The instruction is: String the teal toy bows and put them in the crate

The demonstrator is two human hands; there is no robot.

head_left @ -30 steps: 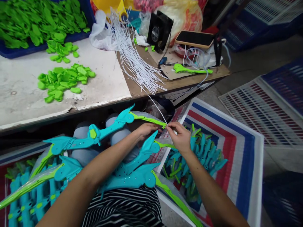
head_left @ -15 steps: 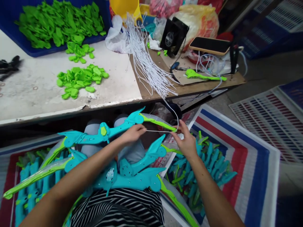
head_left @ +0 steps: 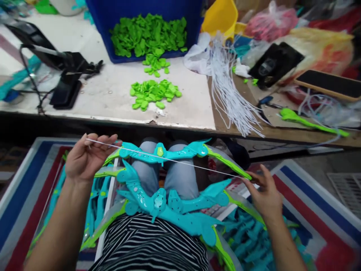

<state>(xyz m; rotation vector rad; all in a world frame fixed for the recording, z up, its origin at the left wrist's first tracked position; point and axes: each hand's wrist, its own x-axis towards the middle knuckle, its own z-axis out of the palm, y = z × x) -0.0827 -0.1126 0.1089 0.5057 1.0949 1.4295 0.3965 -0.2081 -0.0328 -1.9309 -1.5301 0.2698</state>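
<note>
A turquoise and green toy bow (head_left: 143,153) lies across my knees. My right hand (head_left: 263,192) pinches its green right tip, where one end of a white string (head_left: 180,162) sits. That string runs taut across the bow to my left hand (head_left: 91,156), whose fingers are closed on its other end beside the bow's left limb. The bow's left tip is hidden behind my left hand. Nearer my body, more turquoise bow pieces (head_left: 183,218) with green limbs rest on my lap, below both hands.
Ahead is a worktable (head_left: 191,101) with a pile of green plastic pieces (head_left: 153,92), a blue bin (head_left: 113,56), a bundle of white strings (head_left: 234,98), a fan (head_left: 270,66) and a phone (head_left: 329,83). Striped crates (head_left: 296,173) holding bows stand on both sides of me.
My left hand has moved far to the left, drawing the white string out along the bow. My right hand stays at the right tip. The view has turned leftward.
</note>
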